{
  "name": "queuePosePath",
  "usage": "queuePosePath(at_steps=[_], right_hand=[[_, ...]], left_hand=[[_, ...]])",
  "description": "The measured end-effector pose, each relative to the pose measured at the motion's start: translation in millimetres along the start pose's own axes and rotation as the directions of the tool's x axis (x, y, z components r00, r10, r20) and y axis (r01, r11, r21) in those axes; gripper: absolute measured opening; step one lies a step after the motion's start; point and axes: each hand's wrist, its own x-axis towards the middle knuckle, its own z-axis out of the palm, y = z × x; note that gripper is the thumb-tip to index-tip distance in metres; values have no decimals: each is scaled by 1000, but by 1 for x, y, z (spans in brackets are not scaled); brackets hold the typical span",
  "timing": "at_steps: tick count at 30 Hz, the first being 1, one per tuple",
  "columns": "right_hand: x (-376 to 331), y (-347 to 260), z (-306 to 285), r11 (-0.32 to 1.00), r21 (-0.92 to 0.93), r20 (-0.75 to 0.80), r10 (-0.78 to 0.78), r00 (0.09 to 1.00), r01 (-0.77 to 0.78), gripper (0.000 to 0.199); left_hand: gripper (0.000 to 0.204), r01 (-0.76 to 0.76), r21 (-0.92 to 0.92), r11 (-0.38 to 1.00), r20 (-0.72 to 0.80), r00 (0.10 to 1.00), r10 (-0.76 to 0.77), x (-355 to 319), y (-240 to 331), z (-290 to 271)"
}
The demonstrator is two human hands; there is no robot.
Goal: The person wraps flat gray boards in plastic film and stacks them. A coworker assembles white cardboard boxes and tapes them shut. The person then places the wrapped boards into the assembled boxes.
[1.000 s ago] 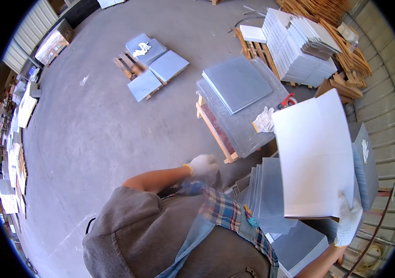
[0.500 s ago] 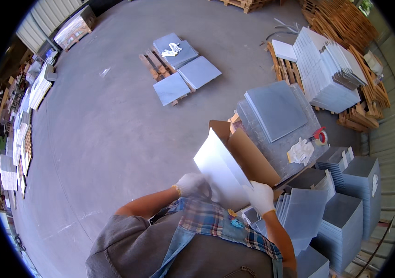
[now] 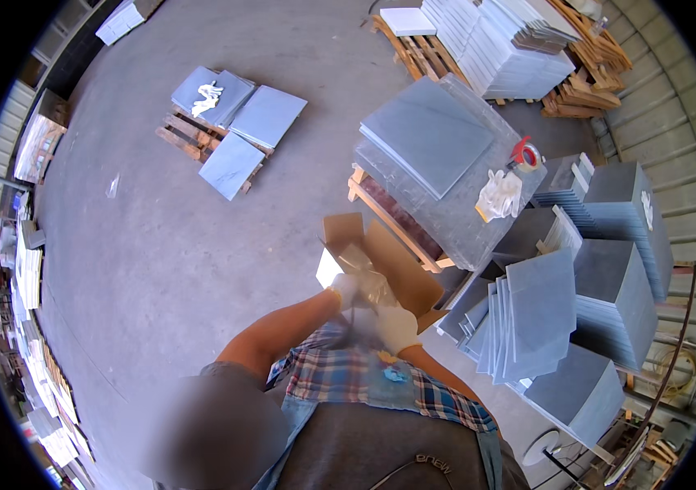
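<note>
Bringing the cardboard box (image 3: pixel 401 269) in front of the body is the latest change: a second ago its white outside hung over the stacks at the right in one hand, whereas now its brown inner sides and raised flaps show, and only a corner of white is left in sight at the left. The gloved left hand (image 3: pixel 347 291) and right hand (image 3: pixel 398 327) have come close together at the box's near side, the left partly over its opening. Both are blurred, so I cannot tell whether the fingers are closed on the cardboard. The work seems to have passed from fetching the box to handling its open form. Just beyond it stands the surface (image 3: pixel 477 237), a grey top on a wooden frame, bearing a pile of grey slabs (image 3: pixel 426 135), a white glove (image 3: pixel 499 194) and a red tape dispenser (image 3: pixel 519 149). Thin sheets (image 3: pixel 540 314) lean at the right before taller grey stacks (image 3: pixel 613 290). Across the concrete floor (image 3: pixel 168 261), a wooden pallet (image 3: pixel 179 139) carries more slabs, white blocks (image 3: pixel 519 69) are piled at the upper right, and a ribbed wall (image 3: pixel 679 135) curves along the right.
</note>
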Motion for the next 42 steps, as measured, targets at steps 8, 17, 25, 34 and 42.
queuePosePath(at_steps=[8,17,25,34,42], right_hand=[[-17,46,-1,879,459,-54,172,984,-129,34],[-81,123,38,830,412,259,288,922,-375,43],[-59,175,80,849,423,98,305,947,-317,42],[56,206,50,548,389,-25,810,586,-741,63],[115,236,54,561,661,246,465,851,-498,51]], left_hand=[[29,-223,866,448,203,975,92,91,-40,17],[33,134,-504,854,-63,980,-191,124,-14,15],[40,131,-269,954,4,991,-135,121,10,-3],[40,105,-35,994,-7,994,-105,125,-15,-14],[41,118,-13,993,73,991,-116,145,-42,-45]])
